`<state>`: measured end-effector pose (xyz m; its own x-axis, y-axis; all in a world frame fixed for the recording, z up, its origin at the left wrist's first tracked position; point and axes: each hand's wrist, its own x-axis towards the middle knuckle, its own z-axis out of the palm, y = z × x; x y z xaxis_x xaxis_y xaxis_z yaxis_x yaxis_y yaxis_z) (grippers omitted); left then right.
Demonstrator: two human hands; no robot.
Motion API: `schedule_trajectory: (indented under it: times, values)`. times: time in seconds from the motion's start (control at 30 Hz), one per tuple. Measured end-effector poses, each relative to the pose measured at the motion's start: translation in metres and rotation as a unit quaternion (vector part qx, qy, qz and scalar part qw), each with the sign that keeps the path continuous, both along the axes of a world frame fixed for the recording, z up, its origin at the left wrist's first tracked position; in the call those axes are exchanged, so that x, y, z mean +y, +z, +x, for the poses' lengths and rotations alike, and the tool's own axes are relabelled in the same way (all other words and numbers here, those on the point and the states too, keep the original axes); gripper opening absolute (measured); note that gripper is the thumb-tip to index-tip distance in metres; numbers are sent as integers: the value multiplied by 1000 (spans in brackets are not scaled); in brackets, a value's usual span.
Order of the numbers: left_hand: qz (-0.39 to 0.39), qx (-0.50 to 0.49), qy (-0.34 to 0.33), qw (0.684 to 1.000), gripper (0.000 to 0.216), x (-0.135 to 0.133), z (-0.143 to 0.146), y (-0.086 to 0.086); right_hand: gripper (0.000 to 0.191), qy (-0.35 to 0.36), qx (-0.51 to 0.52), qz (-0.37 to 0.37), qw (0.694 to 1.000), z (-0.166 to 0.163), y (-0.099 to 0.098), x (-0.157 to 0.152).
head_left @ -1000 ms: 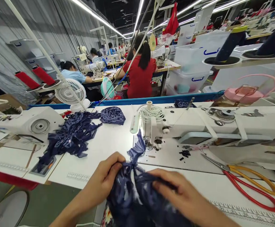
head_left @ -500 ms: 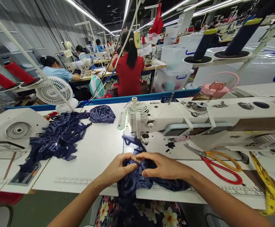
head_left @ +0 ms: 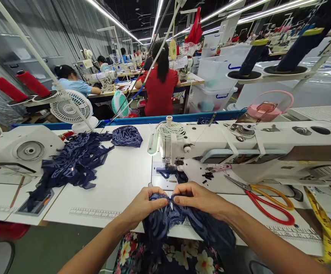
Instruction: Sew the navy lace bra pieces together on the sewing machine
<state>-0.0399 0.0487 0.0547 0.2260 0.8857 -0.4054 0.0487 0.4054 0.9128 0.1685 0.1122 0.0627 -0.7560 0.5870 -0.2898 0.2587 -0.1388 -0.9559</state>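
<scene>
A navy lace garment piece (head_left: pixel 176 217) with swirl patterning hangs from both my hands at the table's front edge. My left hand (head_left: pixel 149 201) is closed, pinching its upper edge between thumb and fingers. Close beside it, my right hand (head_left: pixel 195 198) pinches the same edge, also closed. A small pale spot shows between the two thumbs; I cannot make out what it is. Just beyond my hands, a dark blue strip (head_left: pixel 168 172) lies under the needle area of the sewing machine (head_left: pixel 211 137). The lower part of the garment drops toward my lap.
Scissors (head_left: pixel 270 198) with orange and red handles lie at right, near a yellow tape measure (head_left: pixel 323 224). Black snippets (head_left: pixel 208 176) lie by the machine. A heap of navy pieces (head_left: pixel 76 158) and a folded navy piece (head_left: pixel 127 136) are at left. A person in red (head_left: pixel 161 87) sits ahead.
My hands have spread the garment's top edge slightly apart, with the thumbs now facing each other. More of the lace shows below them. The view has shifted a little to the left.
</scene>
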Motion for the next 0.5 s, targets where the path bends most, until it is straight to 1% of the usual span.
schedule_trajectory:
  times: [0.1,0.2,0.27,0.33,0.37,0.4,0.43,0.47,0.5]
  values:
    - [-25,-35,11,999,36,-1,1,0,28,-13,5,4,1000,1,-1,-3]
    - [-39,-37,12,998,40,-4,3,-2,25,-23,-6,38,999,-3,-3,-9]
    - [-28,-11,15,999,39,-5,5,-2,22,-24,-22,94,995,-5,-4,-16]
    - [-3,26,19,999,36,-7,6,-3,18,-38,-48,202,977,-1,-6,-22]
    - [12,43,18,999,36,-7,5,-3,15,-55,-70,274,958,6,-7,-24]
    - [28,62,17,998,35,-8,4,-2,15,-79,-101,350,928,16,-8,-26]
    - [46,84,17,995,33,-7,3,-2,17,-110,-143,422,889,30,-10,-27]
    - [69,108,17,992,32,-7,1,-1,21,-143,-197,482,842,49,-11,-27]
    - [91,130,17,987,30,-7,-1,0,25,-177,-257,526,791,71,-14,-28]
